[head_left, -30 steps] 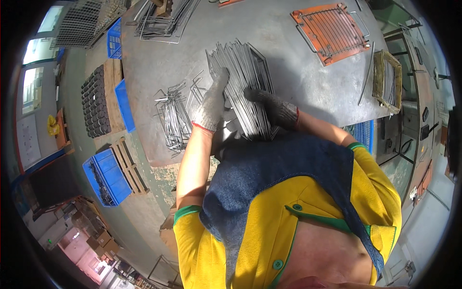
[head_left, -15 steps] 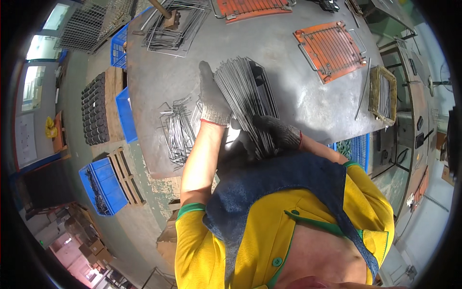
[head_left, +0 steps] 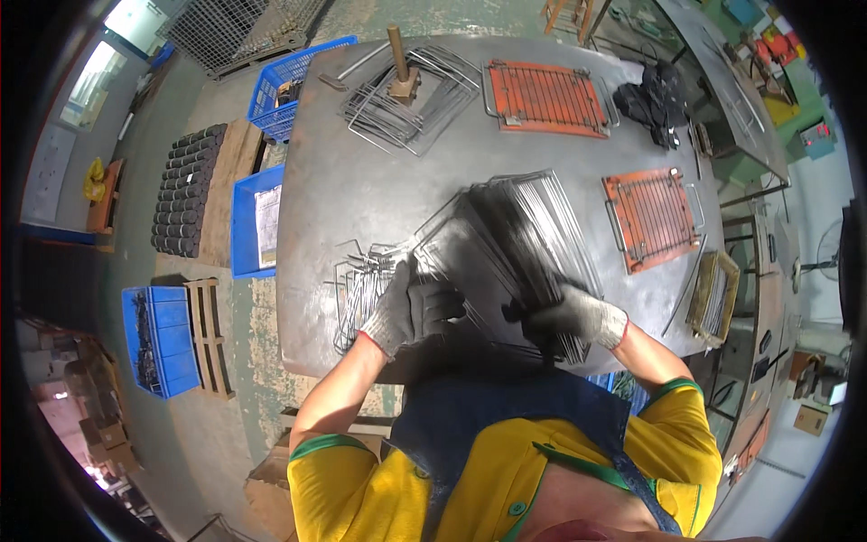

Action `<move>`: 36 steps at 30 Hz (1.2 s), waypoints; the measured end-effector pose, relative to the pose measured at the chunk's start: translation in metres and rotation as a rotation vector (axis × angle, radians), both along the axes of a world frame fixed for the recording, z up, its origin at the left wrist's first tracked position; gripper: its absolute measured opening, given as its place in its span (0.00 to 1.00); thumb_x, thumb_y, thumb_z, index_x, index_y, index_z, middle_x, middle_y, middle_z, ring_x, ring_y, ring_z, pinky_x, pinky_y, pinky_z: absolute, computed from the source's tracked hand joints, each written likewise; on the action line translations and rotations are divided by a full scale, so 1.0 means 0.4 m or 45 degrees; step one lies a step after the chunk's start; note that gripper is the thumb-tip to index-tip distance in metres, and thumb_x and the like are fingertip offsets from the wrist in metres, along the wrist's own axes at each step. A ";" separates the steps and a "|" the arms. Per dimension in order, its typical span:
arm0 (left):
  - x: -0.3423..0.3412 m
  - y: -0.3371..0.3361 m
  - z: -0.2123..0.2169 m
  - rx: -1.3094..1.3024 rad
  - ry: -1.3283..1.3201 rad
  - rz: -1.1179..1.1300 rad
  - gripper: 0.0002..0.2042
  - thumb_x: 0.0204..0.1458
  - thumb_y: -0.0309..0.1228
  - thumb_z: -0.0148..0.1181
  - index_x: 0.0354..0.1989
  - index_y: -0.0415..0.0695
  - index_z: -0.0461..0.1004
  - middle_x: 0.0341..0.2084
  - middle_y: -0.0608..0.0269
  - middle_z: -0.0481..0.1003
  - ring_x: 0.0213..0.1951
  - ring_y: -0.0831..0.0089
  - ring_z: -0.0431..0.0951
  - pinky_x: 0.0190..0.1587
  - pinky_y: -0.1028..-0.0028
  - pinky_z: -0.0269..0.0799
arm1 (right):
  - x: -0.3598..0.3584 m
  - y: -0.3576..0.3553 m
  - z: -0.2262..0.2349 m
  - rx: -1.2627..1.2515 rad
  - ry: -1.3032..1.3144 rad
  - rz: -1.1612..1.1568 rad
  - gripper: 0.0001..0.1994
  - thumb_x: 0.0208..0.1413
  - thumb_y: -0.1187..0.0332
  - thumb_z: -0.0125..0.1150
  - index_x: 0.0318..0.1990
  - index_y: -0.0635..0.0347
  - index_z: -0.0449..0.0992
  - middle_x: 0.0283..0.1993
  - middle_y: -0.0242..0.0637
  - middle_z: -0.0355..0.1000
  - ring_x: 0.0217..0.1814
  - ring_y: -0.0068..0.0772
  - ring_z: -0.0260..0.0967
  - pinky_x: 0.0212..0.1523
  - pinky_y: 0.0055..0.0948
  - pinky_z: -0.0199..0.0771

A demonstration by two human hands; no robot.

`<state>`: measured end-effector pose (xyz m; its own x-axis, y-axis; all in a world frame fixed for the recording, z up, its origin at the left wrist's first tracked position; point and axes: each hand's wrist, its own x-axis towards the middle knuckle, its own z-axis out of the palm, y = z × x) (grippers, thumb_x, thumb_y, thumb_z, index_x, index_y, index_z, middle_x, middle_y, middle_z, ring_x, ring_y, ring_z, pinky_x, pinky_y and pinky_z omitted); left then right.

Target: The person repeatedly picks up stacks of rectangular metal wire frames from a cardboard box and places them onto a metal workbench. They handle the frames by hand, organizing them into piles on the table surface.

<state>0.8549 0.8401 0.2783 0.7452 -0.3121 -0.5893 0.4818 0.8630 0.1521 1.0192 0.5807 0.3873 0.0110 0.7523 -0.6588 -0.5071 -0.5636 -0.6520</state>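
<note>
A thick bundle of rectangular wire frames [head_left: 551, 226] leans over the near middle of the steel table, partly blurred by motion. At its lower end my gloved right hand [head_left: 573, 316] is closed round the wires. My gloved left hand [head_left: 411, 312] is off the bundle, its thumb raised and its fingers apart. It is beside a loose heap of bent wire pieces [head_left: 352, 294] at the table's near left. Any contact between the left hand and those wires is hard to make out.
Two orange wire-strung jigs [head_left: 549, 98] [head_left: 652, 221] lie on the steel table [head_left: 316, 181]. A wooden-handled tool [head_left: 399, 59] stands among flat wire frames [head_left: 379, 117] at the far left. Blue crates [head_left: 256, 221] line the left side; a box of rods [head_left: 713, 298] sits right.
My left hand has come off the bundle and moved nearer the loose wires. The bundle has shifted right with my right hand still gripping it. The view has swung, showing more of the far table.
</note>
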 end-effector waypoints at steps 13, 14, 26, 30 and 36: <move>0.425 0.450 0.210 0.310 -0.543 0.588 0.27 0.58 0.57 0.47 0.47 0.43 0.73 0.29 0.57 0.79 0.29 0.63 0.80 0.33 0.60 0.80 | 0.440 0.323 -0.022 0.760 -1.930 0.833 0.06 0.47 0.68 0.56 0.20 0.49 0.71 0.20 0.31 0.68 0.23 0.33 0.69 0.27 0.32 0.69; 0.472 0.510 0.231 0.253 -0.553 0.724 0.26 0.58 0.56 0.49 0.45 0.43 0.74 0.29 0.57 0.79 0.29 0.62 0.81 0.33 0.59 0.81 | 0.494 0.407 0.011 0.583 -2.047 0.923 0.05 0.43 0.68 0.57 0.30 0.52 0.73 0.24 0.35 0.70 0.27 0.38 0.71 0.30 0.35 0.71; 0.664 0.797 -0.029 1.042 -0.242 0.959 0.21 0.60 0.49 0.50 0.46 0.42 0.71 0.30 0.55 0.77 0.29 0.65 0.79 0.33 0.64 0.79 | 0.829 1.027 -0.175 0.147 -2.452 1.240 0.07 0.41 0.71 0.56 0.28 0.62 0.78 0.31 0.49 0.76 0.35 0.50 0.76 0.36 0.43 0.76; 0.515 0.777 -0.076 1.287 0.176 0.210 0.22 0.63 0.46 0.48 0.48 0.37 0.72 0.34 0.50 0.79 0.27 0.64 0.81 0.28 0.71 0.79 | 0.845 1.022 -0.302 0.182 -2.471 1.153 0.11 0.45 0.76 0.57 0.37 0.57 0.79 0.33 0.46 0.75 0.40 0.47 0.75 0.42 0.39 0.76; 0.452 0.696 -0.100 1.254 -0.053 0.624 0.21 0.62 0.43 0.50 0.50 0.35 0.69 0.31 0.50 0.79 0.26 0.64 0.81 0.27 0.72 0.78 | 0.787 0.943 -0.244 0.143 -2.816 1.130 0.22 0.47 0.71 0.58 0.54 0.52 0.72 0.45 0.38 0.73 0.48 0.44 0.71 0.49 0.39 0.72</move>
